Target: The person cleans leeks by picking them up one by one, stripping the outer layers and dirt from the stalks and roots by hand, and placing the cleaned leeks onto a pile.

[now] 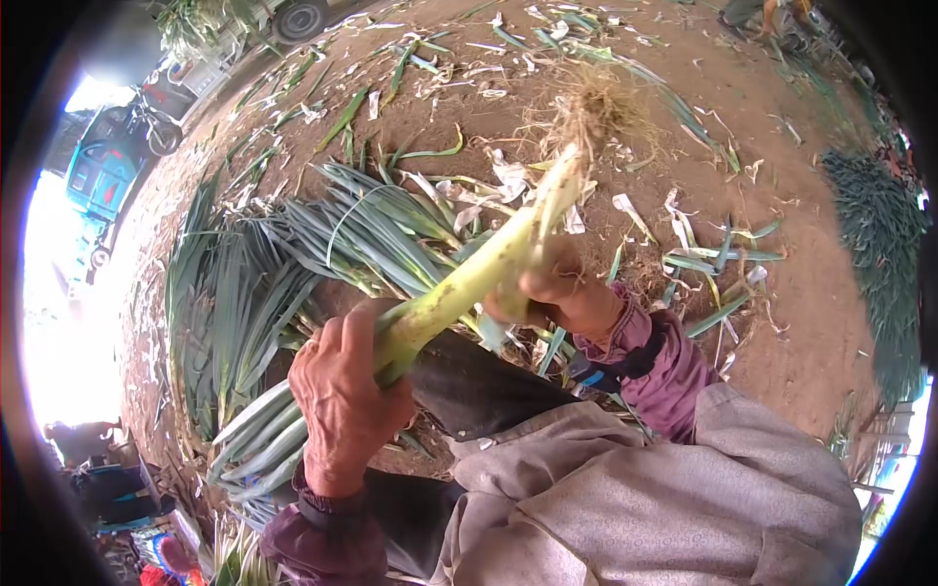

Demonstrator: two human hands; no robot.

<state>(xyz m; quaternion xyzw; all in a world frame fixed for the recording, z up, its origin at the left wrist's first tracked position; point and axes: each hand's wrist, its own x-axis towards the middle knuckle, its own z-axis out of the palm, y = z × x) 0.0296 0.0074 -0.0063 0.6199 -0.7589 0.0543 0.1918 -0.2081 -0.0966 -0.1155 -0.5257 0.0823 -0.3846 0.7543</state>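
Observation:
A leek [479,273] slants across the view, its tangled roots [598,105] pointing up and away. My left hand [344,391] is wrapped round it where the green leaves begin, and the leaves trail out below toward the lower left. Beside the pale stem, my right hand [567,288] is curled and smeared by motion. A pale outer leaf strip [540,220] runs from near the root end down to these fingers, which seem closed on it. Just beyond my hands lies a bundle of leeks [381,230] on the soil.
More long leek leaves [230,303] lie in a heap at the left. Peeled scraps [684,230] litter the brown ground [801,293]. A large pile of green leeks [879,254] stands at the far right. A blue vehicle [103,166] and a motorcycle [159,122] are at the upper left.

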